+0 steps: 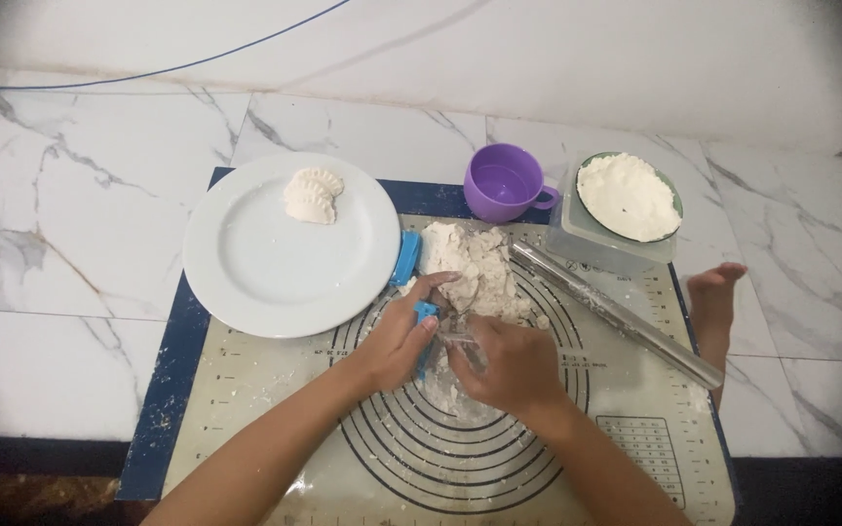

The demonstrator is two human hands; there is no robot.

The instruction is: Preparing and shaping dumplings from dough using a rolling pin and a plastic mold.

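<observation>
Centrally, hands [460, 351] amid crowded mat [246, 390].

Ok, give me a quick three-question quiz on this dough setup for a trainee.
1. True or false: the white plate holds two shaped dumplings.
2. What lies diagonally on the baking mat, to the right of the dough pile?
A. a metal rolling pin
B. a wooden spoon
C. a knife
3. What colour is the cup beside the bowl of flour?

Key
1. True; they sit near the plate's upper rim.
2. A; the rolling pin.
3. Purple.

Both the left hand and right hand meet over a blue tool at the mat's centre.
</observation>
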